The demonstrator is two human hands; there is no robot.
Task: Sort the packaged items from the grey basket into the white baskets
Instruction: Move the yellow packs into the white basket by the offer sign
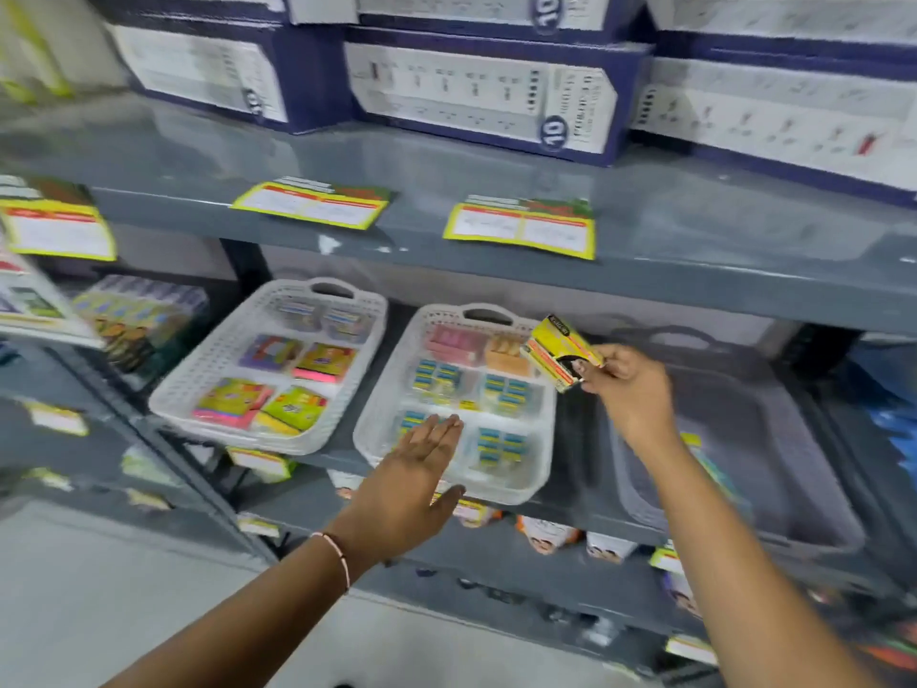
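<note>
The right hand [626, 384] pinches a yellow packet [563, 353] above the right white basket's [538, 441] far corner; left hand [417, 469] hovers spread. Match it to like packets before releasing.

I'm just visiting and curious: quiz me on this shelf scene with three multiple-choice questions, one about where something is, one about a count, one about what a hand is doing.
1. Where is the grey basket relative to the white baskets?
A. To their right
B. Between them
C. On the shelf above

2. How many white baskets sit on this shelf?
A. One
B. Two
C. Four

3. What is the right hand doing?
A. Resting empty
B. Gripping a basket handle
C. Holding a yellow box

Answers:
1 A: the grey basket sits right of the right white basket.
2 B: the left white basket and the right one are the only two.
3 C: its fingers pinch the box above the right white basket, while the left hand is open and empty.
</note>
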